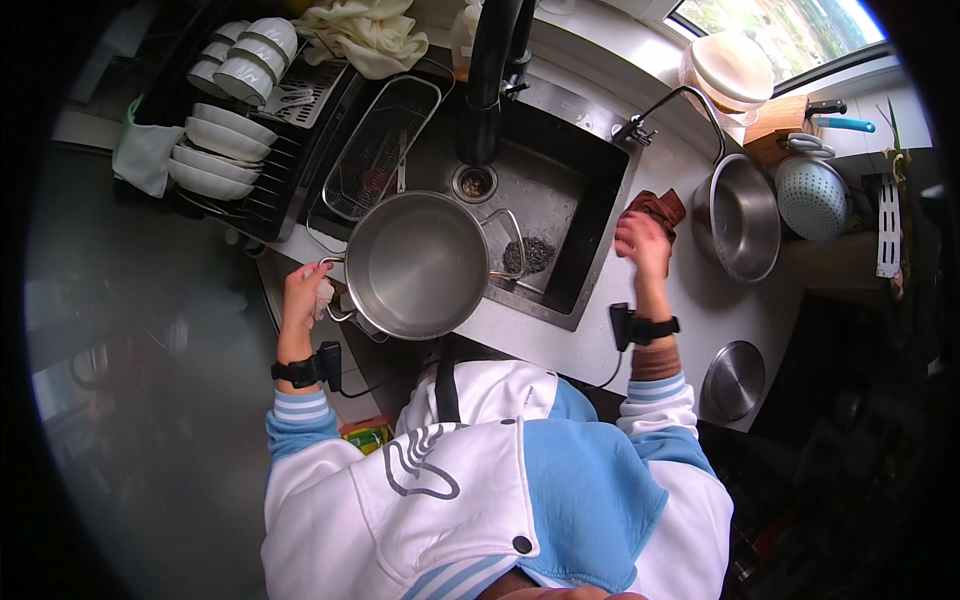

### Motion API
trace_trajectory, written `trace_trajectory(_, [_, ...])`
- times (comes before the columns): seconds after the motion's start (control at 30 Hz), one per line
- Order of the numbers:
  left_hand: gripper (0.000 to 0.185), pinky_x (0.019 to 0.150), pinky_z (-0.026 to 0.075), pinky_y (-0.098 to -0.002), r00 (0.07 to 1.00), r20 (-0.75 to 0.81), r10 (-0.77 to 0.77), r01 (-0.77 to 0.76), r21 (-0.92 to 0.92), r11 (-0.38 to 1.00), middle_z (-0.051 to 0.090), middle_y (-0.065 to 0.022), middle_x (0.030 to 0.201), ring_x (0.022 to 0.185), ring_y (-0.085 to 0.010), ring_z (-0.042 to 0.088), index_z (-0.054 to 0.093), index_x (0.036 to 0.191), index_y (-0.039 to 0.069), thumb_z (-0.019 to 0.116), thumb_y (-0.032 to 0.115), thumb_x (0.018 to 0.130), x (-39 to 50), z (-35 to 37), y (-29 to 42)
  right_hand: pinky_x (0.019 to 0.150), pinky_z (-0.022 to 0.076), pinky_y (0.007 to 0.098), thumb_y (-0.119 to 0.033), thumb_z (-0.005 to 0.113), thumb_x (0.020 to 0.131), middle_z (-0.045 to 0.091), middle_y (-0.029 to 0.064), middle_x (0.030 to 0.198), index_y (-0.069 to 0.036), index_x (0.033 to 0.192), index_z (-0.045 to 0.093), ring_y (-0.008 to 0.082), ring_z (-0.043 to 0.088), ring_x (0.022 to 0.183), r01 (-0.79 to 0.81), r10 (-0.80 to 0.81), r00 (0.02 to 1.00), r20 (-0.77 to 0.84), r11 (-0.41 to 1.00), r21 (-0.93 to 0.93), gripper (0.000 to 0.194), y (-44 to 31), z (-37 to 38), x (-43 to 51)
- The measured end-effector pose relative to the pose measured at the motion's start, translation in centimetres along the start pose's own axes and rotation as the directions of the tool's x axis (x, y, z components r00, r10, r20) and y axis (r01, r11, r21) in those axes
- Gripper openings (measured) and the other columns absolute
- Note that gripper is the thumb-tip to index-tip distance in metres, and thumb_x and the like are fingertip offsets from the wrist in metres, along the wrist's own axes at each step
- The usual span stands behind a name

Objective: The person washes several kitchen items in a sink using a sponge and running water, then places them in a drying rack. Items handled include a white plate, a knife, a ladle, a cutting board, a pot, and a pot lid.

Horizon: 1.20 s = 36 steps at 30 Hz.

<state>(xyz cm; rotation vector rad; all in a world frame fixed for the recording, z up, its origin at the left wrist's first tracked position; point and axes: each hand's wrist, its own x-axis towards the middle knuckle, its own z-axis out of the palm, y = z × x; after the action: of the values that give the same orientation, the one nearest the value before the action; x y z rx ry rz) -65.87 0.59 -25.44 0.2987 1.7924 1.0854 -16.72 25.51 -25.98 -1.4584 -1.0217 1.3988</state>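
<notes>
My left hand [304, 289] grips the left loop handle of a wide stainless steel pot [418, 264]. A pale crumpled cloth [323, 297] is bunched against that palm. Tilted toward me, the pot shows a bare inside and overlaps the near left part of the sink [551, 184]. Its other loop handle [508, 244] points right, over the basin. On the counter right of the sink, my right hand [643, 241] is at a reddish-brown cloth [658, 208]. Those fingers are blurred, so their hold on it is unclear. A dark scouring pad [529, 256] lies in the basin.
A black faucet [484, 82] overhangs the sink, with a wire basket [382, 146] at its left. Bowls [221, 154] fill a dish rack. Rightward stand a steel basin [739, 217], a colander [811, 196], a knife block [776, 124] and a round lid [735, 380].
</notes>
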Motion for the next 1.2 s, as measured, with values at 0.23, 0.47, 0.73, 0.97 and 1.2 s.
trace_trajectory(0.23, [0.019, 0.045, 0.039, -0.0199, 0.999, -0.021, 0.038, -0.039, -0.018, 0.999, 0.056, -0.0012, 0.065, 0.053, -0.0077, 0.052, 0.063, 0.093, 0.0, 0.057, 0.016, 0.086, 0.4, 0.1, -0.6, 0.08, 0.0476, 0.0464, -0.027, 0.063, 0.075, 0.055, 0.017, 0.111, 0.001, 0.115, 0.047, 0.029, 0.055, 0.096, 0.063, -0.003, 0.245, -0.97, 0.998, 0.012, 0.052, -1.9, -19.6, 7.5])
trace_trajectory(0.47, [0.018, 0.043, 0.038, -0.0198, 1.0, -0.01, 0.022, -0.022, -0.001, 1.0, 0.056, -0.0018, 0.065, 0.052, -0.008, 0.051, 0.063, 0.093, 0.0, 0.057, 0.015, 0.086, 0.6, -0.1, -0.7, 0.058, 0.0534, 0.0288, 0.005, 0.061, 0.068, 0.057, 0.0089, 0.076, -0.001, 0.074, 0.054, 0.0215, 0.056, 0.067, 0.015, 0.463, 0.671, -0.579, 0.773, 0.634, 0.011, 1.0, -26.3, 8.3])
trace_trajectory(0.73, [0.016, 0.035, 0.028, -0.0205, 0.997, -0.063, 0.044, -0.047, -0.049, 0.998, 0.047, 0.0019, 0.055, 0.04, -0.0063, 0.042, 0.062, 0.09, -0.001, 0.057, 0.014, 0.086, 0.6, 0.7, -0.5, 0.044, 0.0432, 0.0214, -0.005, 0.059, 0.069, 0.046, -0.001, 0.054, -0.011, 0.059, 0.044, 0.0108, 0.045, 0.044, -0.157, 0.247, 0.928, -0.28, 0.938, 0.308, 0.02, -2.7, -32.1, 0.8])
trace_trajectory(0.97, [0.016, 0.043, 0.037, -0.0198, 1.0, -0.015, 0.021, -0.021, -0.039, 0.999, 0.055, -0.0011, 0.063, 0.05, -0.0079, 0.051, 0.064, 0.091, 0.0, 0.058, 0.014, 0.084, 0.7, 0.1, -0.6, 0.059, 0.0501, 0.032, -0.003, 0.056, 0.071, 0.058, 0.0084, 0.079, 0.004, 0.082, 0.056, 0.0206, 0.059, 0.07, -0.33, 0.394, 0.849, -0.351, 0.916, 0.229, 0.013, -4.2, -25.5, -11.3])
trace_trajectory(1.2, [0.017, 0.044, 0.038, -0.0196, 0.999, -0.036, 0.038, -0.039, -0.036, 0.999, 0.056, -0.0016, 0.064, 0.052, -0.0078, 0.052, 0.063, 0.092, -0.001, 0.057, 0.013, 0.085, 0.7, 0.1, -0.7, 0.039, 0.0359, 0.0256, -0.009, 0.056, 0.074, 0.052, 0.0023, 0.058, 0.003, 0.07, 0.056, 0.0119, 0.048, 0.044, -0.227, 0.196, 0.955, -0.224, 0.967, -0.118, 0.013, -4.3, -11.6, -9.8])
